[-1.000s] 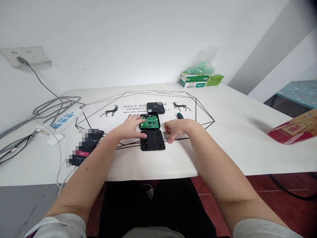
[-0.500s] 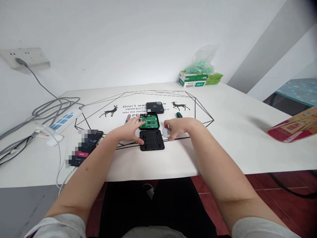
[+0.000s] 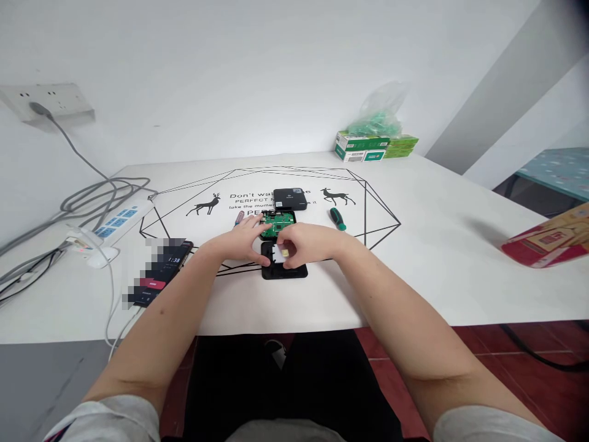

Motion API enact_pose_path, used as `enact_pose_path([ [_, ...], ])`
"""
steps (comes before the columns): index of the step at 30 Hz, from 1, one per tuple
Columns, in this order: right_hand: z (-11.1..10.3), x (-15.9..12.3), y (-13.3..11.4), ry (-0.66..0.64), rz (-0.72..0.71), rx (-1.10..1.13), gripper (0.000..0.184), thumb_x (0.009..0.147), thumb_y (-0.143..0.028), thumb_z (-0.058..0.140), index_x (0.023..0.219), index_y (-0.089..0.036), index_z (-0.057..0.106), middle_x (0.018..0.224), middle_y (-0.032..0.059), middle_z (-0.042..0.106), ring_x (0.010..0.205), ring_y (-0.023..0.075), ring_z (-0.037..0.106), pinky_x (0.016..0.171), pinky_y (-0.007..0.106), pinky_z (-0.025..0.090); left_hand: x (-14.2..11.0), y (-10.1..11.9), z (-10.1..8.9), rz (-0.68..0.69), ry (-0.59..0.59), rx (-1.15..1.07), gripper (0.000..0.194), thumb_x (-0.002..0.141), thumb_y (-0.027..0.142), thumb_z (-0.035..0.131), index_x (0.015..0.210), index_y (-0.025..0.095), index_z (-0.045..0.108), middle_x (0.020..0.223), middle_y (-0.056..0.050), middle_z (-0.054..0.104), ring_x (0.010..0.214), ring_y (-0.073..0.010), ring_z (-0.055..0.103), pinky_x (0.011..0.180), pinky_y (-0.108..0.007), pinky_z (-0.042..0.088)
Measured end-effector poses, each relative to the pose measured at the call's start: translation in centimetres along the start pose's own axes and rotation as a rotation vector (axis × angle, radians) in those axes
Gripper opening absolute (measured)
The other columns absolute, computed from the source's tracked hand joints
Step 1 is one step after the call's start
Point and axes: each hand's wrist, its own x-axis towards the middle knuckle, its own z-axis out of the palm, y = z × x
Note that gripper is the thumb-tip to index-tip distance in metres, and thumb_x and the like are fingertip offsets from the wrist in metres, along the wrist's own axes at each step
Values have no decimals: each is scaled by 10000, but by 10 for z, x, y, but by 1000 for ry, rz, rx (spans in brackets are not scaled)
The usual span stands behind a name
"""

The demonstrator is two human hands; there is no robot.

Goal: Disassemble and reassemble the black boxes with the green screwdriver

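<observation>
My right hand pinches a thin silver-white plate with a pale yellow pad on it, just over the black plastic cover. Whether plate and cover touch, I cannot tell. The fingers of my left hand are spread. Their tips rest at the left side of a green circuit board in its black casing, while the thumb lies by the cover's left edge. Behind the board sits a black box. A green and black screwdriver lies to the right; another handle shows beyond my left hand.
At the left are a phone, a power strip and coiled grey cables. Green boxes with a plastic bag on top stand against the wall. A red and tan package lies at the right edge.
My right hand has moved left with the plate, from beside the black cover to above it. The green screwdriver is now in fuller view. My left hand stays nearly in place.
</observation>
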Motion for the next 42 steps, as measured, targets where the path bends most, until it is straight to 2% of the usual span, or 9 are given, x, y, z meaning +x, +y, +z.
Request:
enact_pose_path([
  [7, 10, 8, -5, -51, -25, -69, 314, 778, -403, 848, 960, -181, 720, 1005, 59, 756, 778, 186, 627, 656, 307, 422, 3, -6, 3, 39, 0, 13, 1189, 759, 734, 852, 1746, 273, 375, 1872, -161, 161, 1741, -417, 10, 1389, -616, -32],
  [15, 8, 7, -3, -85, -12, -30, 362, 780, -409, 879, 1013, -172, 735, 1041, 61, 737, 801, 191, 634, 671, 310, 440, 3, -4, 3, 34, 11, 18, 1180, 759, 759, 847, 1739, 281, 397, 1866, -155, 194, 1736, -439, 45, 1385, -631, -28],
  [22, 9, 8, -1, -72, -26, -16, 309, 774, -366, 876, 990, -182, 754, 1074, 65, 734, 811, 193, 657, 678, 305, 455, 0, -10, -5, -30, 12, -36, 1220, 775, 822, 792, 1761, 262, 343, 1877, -148, 146, 1731, -451, 48, 1372, -628, 187],
  [26, 5, 6, 2, -43, -48, -2, 285, 793, -403, 879, 964, -199, 777, 1054, 56, 751, 857, 212, 679, 734, 310, 487, 4, -27, -10, -33, 193, -21, 966, 900, 686, 704, 1697, 201, 450, 1779, -162, 404, 1663, -389, 315, 1354, -522, 295],
  [29, -5, 2, 10, 126, -36, -4, 311, 896, -475, 805, 1048, -204, 789, 1128, 87, 763, 994, 252, 704, 847, 331, 515, 10, -33, -9, -75, 291, 26, 632, 1002, 478, 582, 1569, 201, 609, 1648, -147, 575, 1569, -369, 452, 1313, -531, 361],
  [31, -13, -1, 19, 286, 89, -48, 327, 968, -458, 728, 1150, -191, 781, 1214, 126, 755, 1091, 277, 703, 936, 358, 519, 13, -34, -6, -131, 322, 73, 467, 1018, 352, 537, 1426, 221, 723, 1568, -144, 646, 1518, -390, 492, 1263, -581, 399],
  [35, -25, -8, 53, 480, 573, -134, 462, 1034, -508, 611, 1310, -156, 726, 1401, 211, 700, 1226, 355, 684, 988, 439, 533, 17, -33, 1, -179, 375, 143, 350, 1016, 210, 515, 1158, 254, 832, 1426, -137, 729, 1455, -403, 510, 1198, -611, 401],
  [38, -28, -12, 82, 425, 837, -133, 538, 1001, -526, 655, 1369, -135, 690, 1457, 262, 664, 1288, 408, 659, 954, 474, 553, 20, -35, 4, -160, 394, 128, 300, 1016, 213, 553, 1053, 269, 845, 1342, -140, 756, 1418, -408, 511, 1175, -619, 378],
  [42, -25, -13, 107, 319, 875, -67, 453, 937, -372, 771, 1285, -86, 723, 1323, 296, 725, 1191, 391, 700, 864, 429, 549, 24, -36, 4, -170, 387, 141, 270, 1022, 222, 558, 1014, 261, 825, 1320, -142, 758, 1389, -401, 503, 1140, -609, 384],
])
